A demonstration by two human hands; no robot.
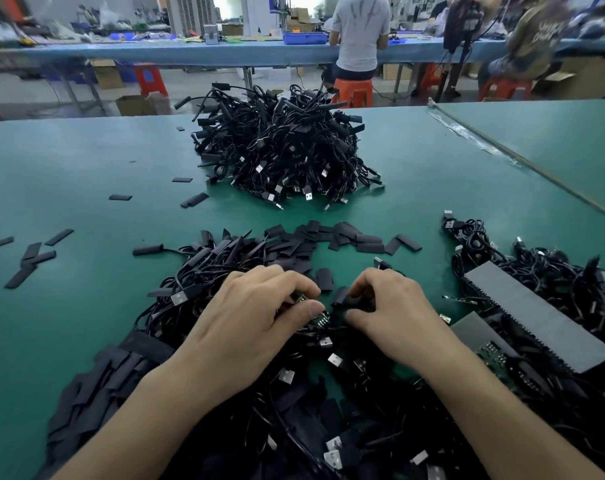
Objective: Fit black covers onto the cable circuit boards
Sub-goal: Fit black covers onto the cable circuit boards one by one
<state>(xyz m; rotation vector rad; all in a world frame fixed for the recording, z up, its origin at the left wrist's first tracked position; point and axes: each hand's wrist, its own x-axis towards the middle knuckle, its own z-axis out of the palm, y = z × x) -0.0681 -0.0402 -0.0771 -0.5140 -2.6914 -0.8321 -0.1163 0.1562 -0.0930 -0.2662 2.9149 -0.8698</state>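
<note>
Pinched in left hand (pixel 259 308), circuit board (pixel 316 318) points right toward black cover (pixel 342 298) pinched by right hand (pixel 394 306).

I see a green table (pixel 86 161) nearest, with a second table (pixel 554 133) butted against it at right. Beyond a grey floor (pixel 197 85) runs a long blue bench (pixel 190 51) carrying a blue bin (pixel 304 38). Two people sit there on orange stools (pixel 352 93), backs turned. Cardboard boxes (pixel 134 105) stand below. Daylight is bright far centre.

Assembly workshop, long benches (pixel 190 51), cable heaps (pixel 280 143) (plastic stools (pixel 353 91))
</note>
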